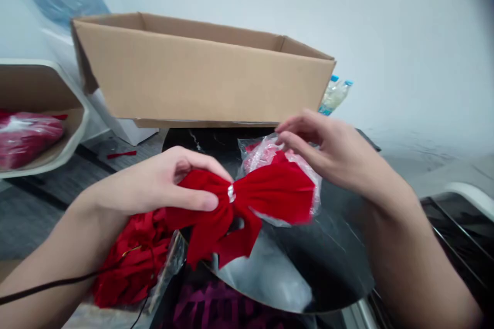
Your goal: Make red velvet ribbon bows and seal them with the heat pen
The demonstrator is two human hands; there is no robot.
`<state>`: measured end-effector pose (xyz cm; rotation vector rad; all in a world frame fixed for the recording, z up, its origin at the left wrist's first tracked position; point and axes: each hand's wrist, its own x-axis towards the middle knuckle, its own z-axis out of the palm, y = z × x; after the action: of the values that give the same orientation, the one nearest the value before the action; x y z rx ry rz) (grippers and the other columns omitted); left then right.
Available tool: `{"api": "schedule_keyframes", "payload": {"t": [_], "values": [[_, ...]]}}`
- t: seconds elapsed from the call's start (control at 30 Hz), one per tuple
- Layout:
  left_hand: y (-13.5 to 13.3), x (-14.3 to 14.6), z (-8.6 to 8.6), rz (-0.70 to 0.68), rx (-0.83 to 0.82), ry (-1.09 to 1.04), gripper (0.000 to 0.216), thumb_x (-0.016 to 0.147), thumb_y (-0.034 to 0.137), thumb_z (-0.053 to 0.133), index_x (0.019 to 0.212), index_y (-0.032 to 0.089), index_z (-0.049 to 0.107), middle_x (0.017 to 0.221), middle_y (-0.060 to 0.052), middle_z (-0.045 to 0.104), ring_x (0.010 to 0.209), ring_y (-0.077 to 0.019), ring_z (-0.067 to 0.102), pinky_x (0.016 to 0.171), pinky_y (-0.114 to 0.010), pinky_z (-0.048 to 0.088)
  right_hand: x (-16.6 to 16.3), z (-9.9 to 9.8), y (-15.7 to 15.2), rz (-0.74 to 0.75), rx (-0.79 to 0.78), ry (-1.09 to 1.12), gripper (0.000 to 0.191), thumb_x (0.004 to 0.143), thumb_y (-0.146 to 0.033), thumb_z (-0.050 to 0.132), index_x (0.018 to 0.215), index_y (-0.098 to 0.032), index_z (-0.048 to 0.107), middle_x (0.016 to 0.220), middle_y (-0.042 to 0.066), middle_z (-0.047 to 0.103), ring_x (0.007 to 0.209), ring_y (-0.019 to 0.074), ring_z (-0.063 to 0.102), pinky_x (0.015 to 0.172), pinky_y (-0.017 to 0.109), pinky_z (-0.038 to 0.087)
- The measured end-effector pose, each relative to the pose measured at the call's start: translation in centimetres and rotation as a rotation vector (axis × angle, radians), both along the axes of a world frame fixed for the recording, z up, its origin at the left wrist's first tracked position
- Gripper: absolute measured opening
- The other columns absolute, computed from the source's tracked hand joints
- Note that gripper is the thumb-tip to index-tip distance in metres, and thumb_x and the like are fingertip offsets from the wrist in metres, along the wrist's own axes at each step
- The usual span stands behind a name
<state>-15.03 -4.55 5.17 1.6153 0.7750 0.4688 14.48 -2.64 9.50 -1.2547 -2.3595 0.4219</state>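
Left hand (164, 182) and right hand (334, 149) are going bare.
Both forearms (405, 231) are showing uncovered; at near left, a thin dark cable (57, 282) is curving across the left one.

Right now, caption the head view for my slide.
Left hand gripping a red bow over a black tabletop; right hand near a plastic bag.

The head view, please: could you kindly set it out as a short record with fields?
Left hand: grips the red bow by one loop
Right hand: beside the plastic bag; contact unclear
Bow's middle: white tie
Table: black, glossy, curved edge
Behind table: open cardboard box
Lower left: red fabric pile
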Motion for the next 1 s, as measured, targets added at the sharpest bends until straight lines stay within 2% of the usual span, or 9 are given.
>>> {"api": "schedule_keyframes", "payload": {"t": [0.07,0.13,0.23,0.3,0.43,0.57,0.67,0.8,1.0], "values": [[0.7,1.1,-1.9,-0.066,-0.22,-0.093,0.016,0.086,0.034,0.079,0.102,0.029,0.076,0.094,0.005,0.08,0.081,-0.0151,0.074,0.073,-0.021,0.058,2.6,-3.3,0.4,-0.114,-0.03,-0.231,0.012,0.096,-0.027,0.063,0.102,-0.02,0.071,0.087,0.005,0.076,0.074,0.019,0.07,0.07,0.031,0.052],[1.3,2.7,-3.9,-0.118,-0.307,-0.055,0.02,0.086,0.035,0.079,0.103,0.026,0.075,0.098,0.002,0.08,0.086,-0.0169,0.074,0.076,-0.024,0.057,4.4,-7.1,0.9,-0.134,-0.108,-0.342,0.013,0.093,-0.025,0.068,0.104,-0.019,0.073,0.094,0.008,0.076,0.083,0.0222,0.072,0.073,0.032,0.053],[1.6,5.8,-6.2,-0.121,-0.087,0.131,0.021,0.088,0.036,0.076,0.105,0.023,0.075,0.102,0.0,0.079,0.094,-0.0205,0.073,0.083,-0.028,0.055,5.6,-11.3,1.4,-0.181,-0.11,-0.338,0.02,0.095,-0.024,0.066,0.114,-0.018,0.071,0.108,0.012,0.075,0.097,0.0247,0.072,0.084,0.034,0.053],[1.5,7.7,-7.1,-0.117,0.1,0.23,0.018,0.092,0.034,0.07,0.107,0.025,0.076,0.1,0.001,0.079,0.093,-0.0199,0.072,0.084,-0.029,0.053,6.0,-12.5,1.8,-0.217,-0.098,-0.325,0.027,0.098,-0.025,0.062,0.124,-0.019,0.066,0.116,0.013,0.074,0.102,0.0247,0.072,0.088,0.035,0.053],[1.2,9.9,-7.6,-0.155,0.412,0.307,0.023,0.096,0.032,0.064,0.116,0.027,0.074,0.106,-0.002,0.074,0.096,-0.0212,0.07,0.088,-0.034,0.051,6.3,-12.9,2.7,-0.322,-0.064,-0.33,0.031,0.097,-0.031,0.064,0.123,-0.016,0.065,0.12,0.017,0.071,0.102,0.0292,0.071,0.085,0.039,0.052],[2.6,10.9,-7.1,-0.135,0.672,0.372,0.027,0.092,0.035,0.07,0.117,0.026,0.074,0.119,-0.009,0.065,0.11,-0.0267,0.063,0.096,-0.041,0.049,6.1,-13.0,3.4,-0.363,-0.071,-0.307,0.02,0.093,-0.019,0.061,0.11,-0.018,0.07,0.105,0.013,0.076,0.088,0.0258,0.072,0.074,0.034,0.049],[4.6,12.0,-6.4,-0.071,0.615,0.326,0.028,0.091,0.041,0.072,0.112,0.023,0.074,0.104,-0.006,0.071,0.096,-0.0223,0.067,0.086,-0.035,0.052,6.3,-12.7,3.6,-0.377,-0.063,-0.235,0.021,0.092,-0.015,0.056,0.106,-0.018,0.071,0.098,0.011,0.077,0.083,0.0237,0.071,0.071,0.032,0.046],[7.0,13.6,-6.3,0.178,0.43,0.229,0.023,0.095,0.042,0.065,0.103,0.022,0.073,0.073,0.0,0.074,0.063,-0.0159,0.069,0.064,-0.028,0.052,6.9,-12.2,3.5,-0.362,-0.059,-0.105,0.006,0.091,-0.02,0.062,0.09,-0.02,0.069,0.084,0.004,0.074,0.073,0.0191,0.066,0.066,0.03,0.043],[8.0,14.9,-7.6,0.179,0.312,0.14,0.05,0.092,0.045,0.069,0.138,0.027,0.062,0.072,0.002,0.077,0.048,-0.0161,0.068,0.054,-0.027,0.054,7.1,-11.8,3.2,-0.235,-0.077,0.021,0.014,0.09,-0.021,0.069,0.08,-0.021,0.06,0.085,0.001,0.071,0.076,0.0155,0.064,0.07,0.027,0.044]]}}
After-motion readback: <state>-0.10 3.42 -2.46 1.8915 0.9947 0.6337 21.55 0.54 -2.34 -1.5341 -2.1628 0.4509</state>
